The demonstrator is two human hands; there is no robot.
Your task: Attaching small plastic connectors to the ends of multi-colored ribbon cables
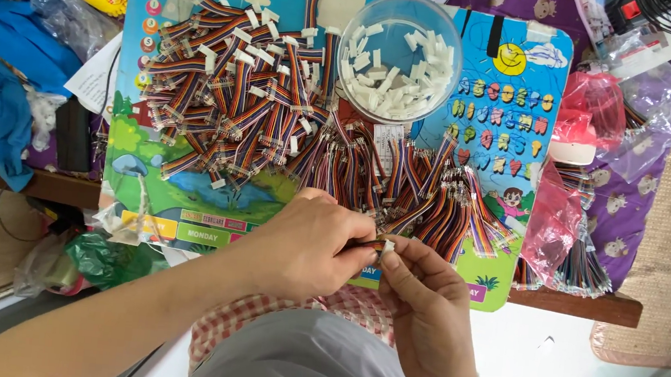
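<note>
Two hands meeting at the near edge of the worktop (587, 305): left hand (305, 247) and right hand (423, 303), each grip pressed together, pinching one short rainbow ribbon cable (373, 244) with a white connector (388, 248) at its right end. Just beyond, heaps of like cables: bare-ended pile (409, 189) to the right, finished pile (234, 93) far left. Farther still, clear round tub of white connectors (401, 55), on the colourful children's board (515, 107).
</note>
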